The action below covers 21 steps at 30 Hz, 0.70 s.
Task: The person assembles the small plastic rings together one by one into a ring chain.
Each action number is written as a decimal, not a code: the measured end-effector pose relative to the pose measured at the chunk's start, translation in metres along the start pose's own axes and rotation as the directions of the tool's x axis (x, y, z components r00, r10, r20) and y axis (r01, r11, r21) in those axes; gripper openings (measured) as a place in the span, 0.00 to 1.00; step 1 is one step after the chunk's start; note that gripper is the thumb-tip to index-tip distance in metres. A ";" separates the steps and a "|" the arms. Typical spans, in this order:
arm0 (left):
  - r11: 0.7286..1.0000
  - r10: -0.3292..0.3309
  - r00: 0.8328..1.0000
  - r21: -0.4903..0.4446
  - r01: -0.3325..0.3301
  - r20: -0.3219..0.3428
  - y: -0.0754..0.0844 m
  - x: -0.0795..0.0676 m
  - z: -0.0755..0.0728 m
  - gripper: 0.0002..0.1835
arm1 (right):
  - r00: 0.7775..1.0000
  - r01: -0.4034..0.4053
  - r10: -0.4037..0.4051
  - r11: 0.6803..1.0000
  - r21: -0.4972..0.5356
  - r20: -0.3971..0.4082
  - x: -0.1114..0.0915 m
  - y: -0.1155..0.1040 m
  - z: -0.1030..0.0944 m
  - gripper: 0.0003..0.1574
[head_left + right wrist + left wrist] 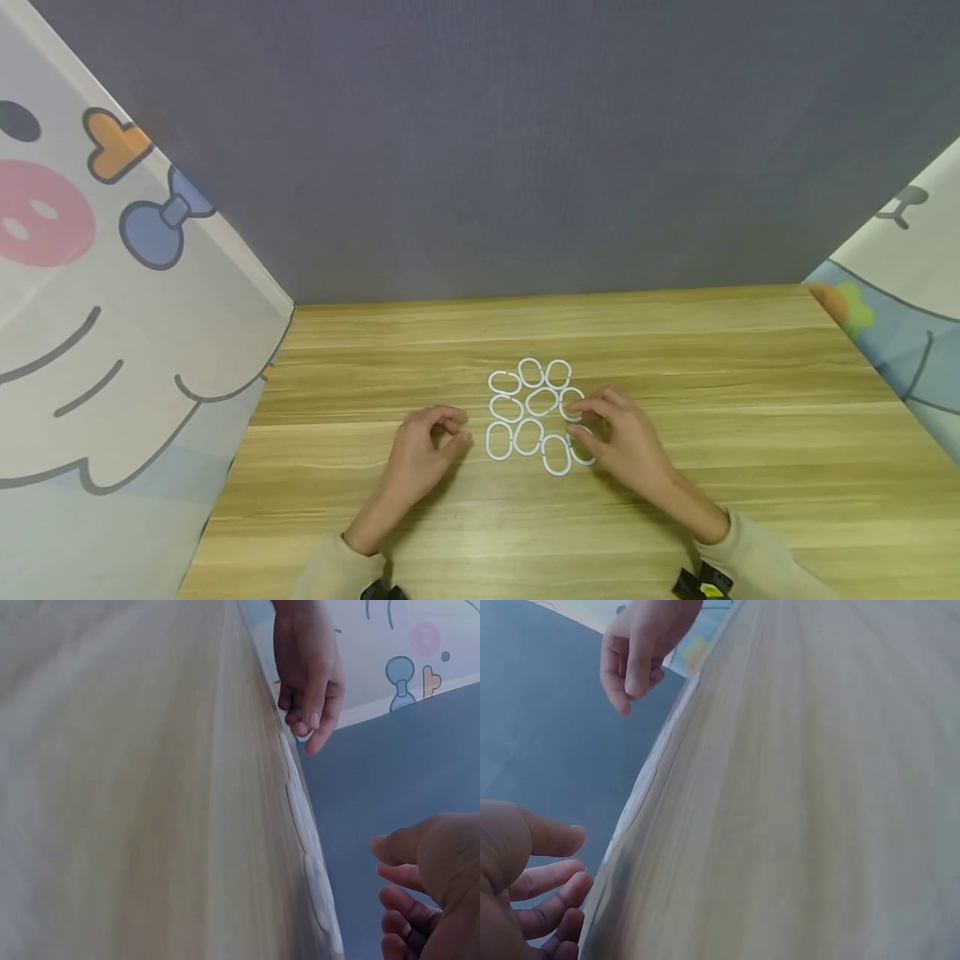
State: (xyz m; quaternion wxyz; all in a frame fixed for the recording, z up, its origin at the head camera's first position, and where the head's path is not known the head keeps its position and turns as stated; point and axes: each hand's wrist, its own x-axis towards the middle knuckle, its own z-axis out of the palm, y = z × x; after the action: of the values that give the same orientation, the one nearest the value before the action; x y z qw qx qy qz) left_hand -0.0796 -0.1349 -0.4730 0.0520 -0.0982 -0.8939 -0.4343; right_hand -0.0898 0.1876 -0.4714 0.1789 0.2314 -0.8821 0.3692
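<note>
Several white oval rings (557, 474), thin and flat like plastic chain links, lie in a loose cluster on the wooden table (337, 358). To the left of them, my left hand (420, 454) hovers with loosely bent fingers and nothing in its grasp. My right hand (630, 442) is at the cluster's right side, its fingertips overlapping two rings in the head view and partly hiding them. The right wrist view has the rings (319, 900) edge-on along the tabletop, and the right thumb and fingers (405, 900) apart with nothing between them.
A dark grey panel (480, 150) rises behind the table. Cartoon-printed white and blue sheets flank it at left (150, 358) and right (915, 283). Beige sleeves and black wrist devices (705, 582) sit at both wrists.
</note>
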 end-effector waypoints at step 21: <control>0.999 0.024 0.999 0.028 -0.023 -0.032 0.004 0.005 0.028 0.09 | 0.999 -0.028 0.028 1.000 0.000 0.046 -0.006 0.000 0.021 0.20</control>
State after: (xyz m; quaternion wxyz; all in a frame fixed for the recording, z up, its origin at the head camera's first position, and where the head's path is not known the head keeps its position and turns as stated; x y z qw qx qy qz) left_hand -0.0840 -0.1102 -0.4866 0.0730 -0.1008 -0.8976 -0.4228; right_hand -0.0884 0.1737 -0.4885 0.1531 0.2277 -0.8890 0.3666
